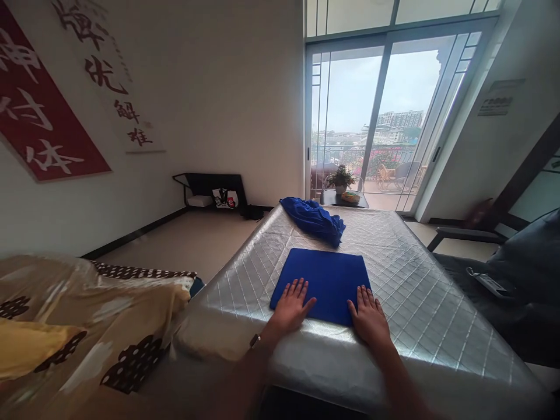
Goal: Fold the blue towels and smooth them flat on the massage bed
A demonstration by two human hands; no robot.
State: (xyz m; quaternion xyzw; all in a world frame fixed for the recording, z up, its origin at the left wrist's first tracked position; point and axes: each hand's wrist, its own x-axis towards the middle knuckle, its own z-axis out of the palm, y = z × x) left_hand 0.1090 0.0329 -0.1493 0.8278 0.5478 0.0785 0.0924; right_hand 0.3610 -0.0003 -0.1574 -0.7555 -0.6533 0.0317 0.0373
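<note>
Two hands (290,305) (370,316) touch apparently folded blue cloth (327,279).

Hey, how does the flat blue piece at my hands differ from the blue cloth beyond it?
The flat blue piece lies smooth with straight edges; the blue cloth is bunched in folds. The left hand and right hand touch the flat blue piece; neither touches the blue cloth. Both are blue and lie on the silver quilted cover.

Potted plant (341,178) on dark table (329,199) near glass door (377,105); red banner (52,116) on wall (219,99); dark armchair (531,254) at right.
</note>
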